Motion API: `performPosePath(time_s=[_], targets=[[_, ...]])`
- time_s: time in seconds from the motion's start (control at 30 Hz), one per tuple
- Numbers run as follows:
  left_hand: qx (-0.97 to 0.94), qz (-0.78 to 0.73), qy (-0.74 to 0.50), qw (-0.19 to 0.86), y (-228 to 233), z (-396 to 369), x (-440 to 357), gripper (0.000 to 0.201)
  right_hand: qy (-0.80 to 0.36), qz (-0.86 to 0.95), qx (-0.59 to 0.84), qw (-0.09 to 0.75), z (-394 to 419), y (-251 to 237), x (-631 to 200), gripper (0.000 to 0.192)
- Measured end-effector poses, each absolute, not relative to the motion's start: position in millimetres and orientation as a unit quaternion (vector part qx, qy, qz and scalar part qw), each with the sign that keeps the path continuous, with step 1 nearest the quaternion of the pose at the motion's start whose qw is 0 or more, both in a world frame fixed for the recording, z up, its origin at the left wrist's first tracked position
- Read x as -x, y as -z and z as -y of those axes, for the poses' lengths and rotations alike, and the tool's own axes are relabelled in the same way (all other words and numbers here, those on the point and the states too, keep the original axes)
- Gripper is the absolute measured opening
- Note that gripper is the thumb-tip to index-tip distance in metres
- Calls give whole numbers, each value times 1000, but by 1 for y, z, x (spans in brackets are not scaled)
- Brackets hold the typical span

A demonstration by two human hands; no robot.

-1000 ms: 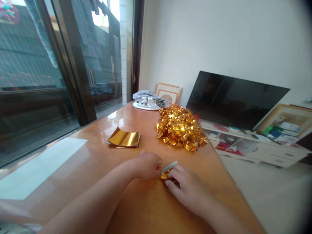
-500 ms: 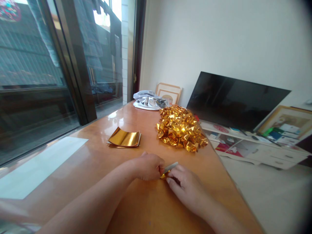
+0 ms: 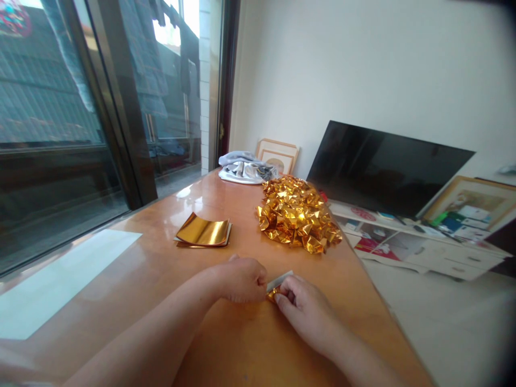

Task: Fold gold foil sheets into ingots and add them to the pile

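A small sheet of gold foil paper (image 3: 278, 282), partly folded, with a pale grey back side showing, lies between my two hands just above the table. My right hand (image 3: 306, 306) pinches its right end between thumb and fingers. At the left end, my left hand (image 3: 244, 279) is closed with fingers curled in; its fingertips are mostly hidden at the paper's edge. Beyond my left hand rests a stack of gold foil paper (image 3: 205, 231), its top sheet curling up. Farther off on the right is a heap of folded gold foil pieces (image 3: 298, 215).
The wooden table (image 3: 226, 344) runs away from me. A white sheet (image 3: 68, 279) lies along its left side, and a bundle of grey and white cloth (image 3: 246, 167) is at the far end. A television (image 3: 387, 166) stands on a white cabinet (image 3: 443, 258) to the right.
My left hand has shifted slightly left along the paper's end. More crumpled gold foil shows at the right thumb. The whole view has tilted a little.
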State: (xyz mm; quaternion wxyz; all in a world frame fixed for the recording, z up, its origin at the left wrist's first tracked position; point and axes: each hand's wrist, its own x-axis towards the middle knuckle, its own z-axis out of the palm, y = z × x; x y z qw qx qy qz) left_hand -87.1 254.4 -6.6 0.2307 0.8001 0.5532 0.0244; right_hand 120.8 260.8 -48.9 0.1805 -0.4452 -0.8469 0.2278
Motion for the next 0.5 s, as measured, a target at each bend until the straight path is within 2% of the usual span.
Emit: performPosePath(time_s=[0.3, 0.5], targets=[[-789, -573, -30, 220, 12, -254, 83, 19, -243, 848, 427, 199, -263, 52, -121, 16], [-781, -588, -12, 208, 10, -253, 80, 21, -215, 848, 449, 183, -264, 53, -122, 13]])
